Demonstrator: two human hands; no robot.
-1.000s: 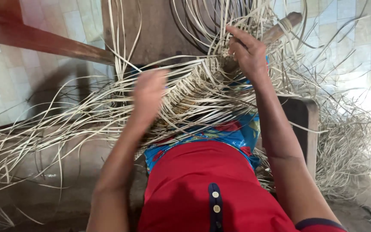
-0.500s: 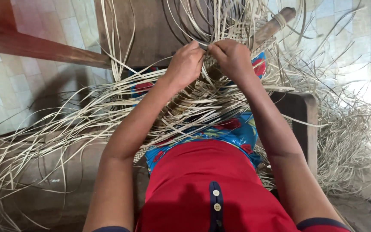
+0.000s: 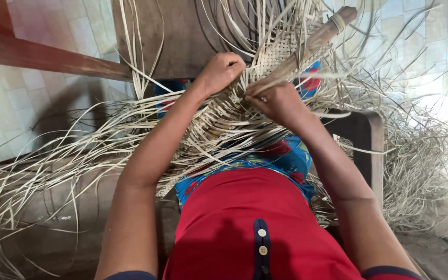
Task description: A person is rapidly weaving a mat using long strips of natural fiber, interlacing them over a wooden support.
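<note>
Across the tiled floor [image 3: 6, 103] at far left, loose pale strips [image 3: 53, 171] fan out. On our lap lies the woven mat [image 3: 224, 124]; our left hand [image 3: 221, 70] is curled tight on its strands, and our right hand [image 3: 273, 98] pinches strips beside a wooden stick [image 3: 322, 36].

pale tiled floor [image 3: 37, 98], dark wooden beam [image 3: 42, 56], red shirt [image 3: 245, 223]

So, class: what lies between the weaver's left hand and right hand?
In the head view, pale woven strips of the half-made mat fill the narrow gap between the left hand and right hand; both grip them.
</note>
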